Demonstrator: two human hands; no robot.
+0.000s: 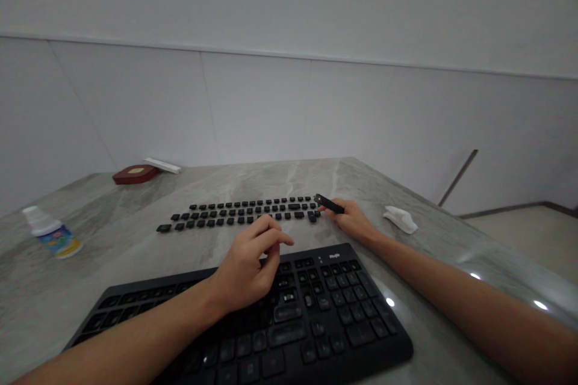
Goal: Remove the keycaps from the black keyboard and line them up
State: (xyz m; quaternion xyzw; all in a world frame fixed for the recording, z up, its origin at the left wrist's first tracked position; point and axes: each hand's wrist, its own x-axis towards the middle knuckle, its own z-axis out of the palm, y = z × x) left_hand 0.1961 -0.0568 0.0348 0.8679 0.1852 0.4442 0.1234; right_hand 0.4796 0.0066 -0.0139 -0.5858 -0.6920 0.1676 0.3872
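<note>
A black keyboard (338,289) lies in front of me, with many keycaps off its upper rows and others still in place. My left hand (250,261) is over its upper middle, index finger stretched out and the other fingers bent; nothing shows in it. Beyond the keyboard, several loose black keycaps (241,212) are laid out in rows. At their right end my right hand (352,220) is closed around a slim black tool (329,203), whose tip points left at the last keycaps. I cannot make out the tool's exact kind.
A crumpled white tissue (401,219) lies right of my right hand. On the left stands a white spray bottle (53,233) with a colourful label. A reddish-brown box (135,174) and a white strip (162,165) rest at the back of the marbled table (289,177), near the wall.
</note>
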